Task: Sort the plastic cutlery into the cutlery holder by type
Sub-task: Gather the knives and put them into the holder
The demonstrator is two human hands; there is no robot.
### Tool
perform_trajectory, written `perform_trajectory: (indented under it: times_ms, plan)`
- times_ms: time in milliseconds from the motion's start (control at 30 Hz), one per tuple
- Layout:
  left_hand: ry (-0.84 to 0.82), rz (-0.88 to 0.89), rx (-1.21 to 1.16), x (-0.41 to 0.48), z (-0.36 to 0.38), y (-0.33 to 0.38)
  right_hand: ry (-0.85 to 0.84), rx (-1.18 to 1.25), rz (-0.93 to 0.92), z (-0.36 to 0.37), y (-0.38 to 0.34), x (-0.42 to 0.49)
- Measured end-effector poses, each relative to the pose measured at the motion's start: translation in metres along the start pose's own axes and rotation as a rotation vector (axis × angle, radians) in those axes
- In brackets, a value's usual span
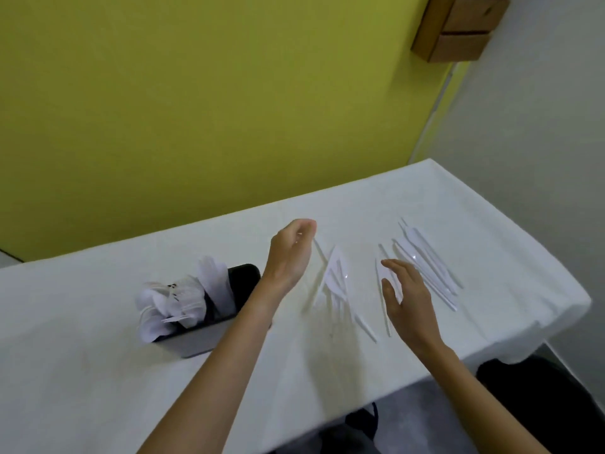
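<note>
A black cutlery holder (209, 335) stands on the white tablecloth at the left, with white plastic cutlery (173, 299) sticking out of its left and middle parts. Its right compartment (246, 280) looks dark. My left hand (289, 252) is raised right of the holder, fingers pinched on a blurred fan of white plastic cutlery (334, 280) that hangs below it. My right hand (407, 298) hovers with fingers spread and holds nothing, just beside a loose white piece (382, 299). Several white plastic knives (425, 263) lie in a row further right.
The table (98, 371) stands against a yellow-green wall, its right edge dropping off near the knives. A wooden box (458, 27) hangs on the wall at the top right. A dark chair or floor (540, 404) shows below the table's front edge.
</note>
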State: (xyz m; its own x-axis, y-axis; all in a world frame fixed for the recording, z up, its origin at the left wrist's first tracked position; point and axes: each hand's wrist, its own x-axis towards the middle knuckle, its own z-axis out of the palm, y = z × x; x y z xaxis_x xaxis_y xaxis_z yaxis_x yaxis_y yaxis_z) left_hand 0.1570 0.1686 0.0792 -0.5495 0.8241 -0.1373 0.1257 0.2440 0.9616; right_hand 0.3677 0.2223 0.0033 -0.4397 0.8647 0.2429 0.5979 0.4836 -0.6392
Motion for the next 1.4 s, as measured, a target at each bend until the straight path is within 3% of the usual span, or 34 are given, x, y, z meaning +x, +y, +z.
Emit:
perform_trajectory:
  times_ms: [300, 533, 667, 867, 1067, 1267, 1400]
  plan:
    - [0.022, -0.312, 0.570, 0.009, 0.075, -0.098, -0.062, -0.032, 0.314, -0.043, 0.118, 0.027]
    - [0.079, -0.318, 0.792, 0.003, 0.101, -0.111, -0.267, -0.190, 0.553, -0.044, 0.164, 0.104]
    - [0.075, -0.366, 0.601, 0.006, 0.105, -0.110, -0.353, -0.127, 0.546, -0.029, 0.158, 0.127]
    - [0.247, -0.426, 0.318, 0.009, 0.101, -0.110, -0.423, -0.064, 0.513, -0.024, 0.161, 0.136]
    - [0.324, -0.491, 0.278, 0.016, 0.102, -0.110, -0.346, 0.147, 0.525, -0.036, 0.168, 0.128]
    - [0.404, -0.457, 0.309, 0.021, 0.106, -0.103, -0.395, 0.325, 0.609, -0.047, 0.163, 0.124]
    - [0.380, -0.419, 0.101, 0.025, 0.107, -0.104, -0.392, 0.472, 0.724, -0.049, 0.158, 0.125]
